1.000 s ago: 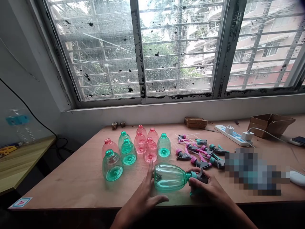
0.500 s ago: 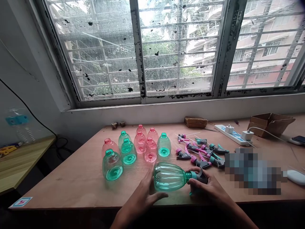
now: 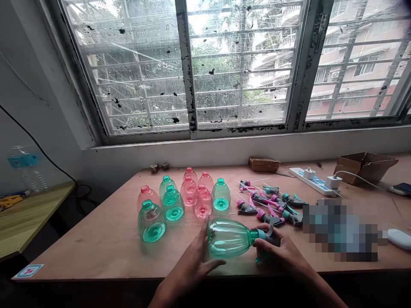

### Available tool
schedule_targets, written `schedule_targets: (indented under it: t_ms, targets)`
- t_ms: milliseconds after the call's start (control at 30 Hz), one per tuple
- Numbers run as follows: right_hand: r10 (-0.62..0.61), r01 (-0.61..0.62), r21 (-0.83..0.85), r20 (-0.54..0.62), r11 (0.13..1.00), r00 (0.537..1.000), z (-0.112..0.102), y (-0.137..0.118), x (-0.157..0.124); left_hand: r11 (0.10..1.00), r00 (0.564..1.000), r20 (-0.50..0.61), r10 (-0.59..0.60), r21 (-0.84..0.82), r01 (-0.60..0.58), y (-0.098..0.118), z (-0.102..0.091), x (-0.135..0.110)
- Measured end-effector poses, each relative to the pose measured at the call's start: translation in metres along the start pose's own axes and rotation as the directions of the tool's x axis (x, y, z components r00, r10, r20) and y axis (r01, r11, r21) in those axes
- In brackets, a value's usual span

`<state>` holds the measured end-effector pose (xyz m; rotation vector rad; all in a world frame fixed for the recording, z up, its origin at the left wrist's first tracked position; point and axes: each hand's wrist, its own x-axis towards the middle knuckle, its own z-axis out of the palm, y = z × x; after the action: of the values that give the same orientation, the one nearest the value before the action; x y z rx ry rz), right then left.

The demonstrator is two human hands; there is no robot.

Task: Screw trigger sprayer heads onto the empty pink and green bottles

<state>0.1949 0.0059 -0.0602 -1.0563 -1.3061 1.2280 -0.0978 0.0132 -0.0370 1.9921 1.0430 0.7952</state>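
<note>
A clear green bottle (image 3: pixel 228 238) lies on its side near the front edge of the wooden table (image 3: pixel 96 239), its neck pointing right. My left hand (image 3: pixel 190 264) cups the bottle's base, index finger up along it and thumb below. My right hand (image 3: pixel 282 256) is closed around the grey and green spray head (image 3: pixel 269 236) fitted on the bottle's neck. Both hands hold this one assembly just above the tabletop.
Several green and pink empty bottles (image 3: pixel 173 204) stand left of centre. A pile of loose spray heads (image 3: pixel 272 204) lies to the right. Behind are a power strip (image 3: pixel 313 181), a cardboard box (image 3: pixel 364 166), a white mouse (image 3: pixel 400 238) and a window.
The bottle has lifted slightly and my left thumb has drawn in under its base. My right hand has stayed on the spray head.
</note>
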Motion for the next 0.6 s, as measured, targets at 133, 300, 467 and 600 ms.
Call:
schedule_targets:
  t_ms: [133,300,467,600]
  targets:
    - [0.003,-0.003,-0.003,0.012,1.000,1.000,0.000,0.000,0.000,0.999,1.000,0.003,-0.020,0.043,0.020,0.002,0.000,0.000]
    - [-0.003,0.004,-0.020,0.034,1.000,0.999,0.001,-0.002,0.001,0.996,1.000,0.022,0.017,0.084,-0.019,0.006,-0.004,0.000]
    - [0.014,-0.013,-0.023,0.037,1.000,0.999,0.002,-0.005,0.000,0.996,1.000,-0.014,0.027,0.081,-0.026,-0.007,0.000,0.000]
    - [0.017,-0.016,-0.024,0.046,1.000,0.999,0.002,-0.008,-0.001,0.996,1.000,-0.013,0.010,0.087,-0.009,-0.002,-0.001,0.000]
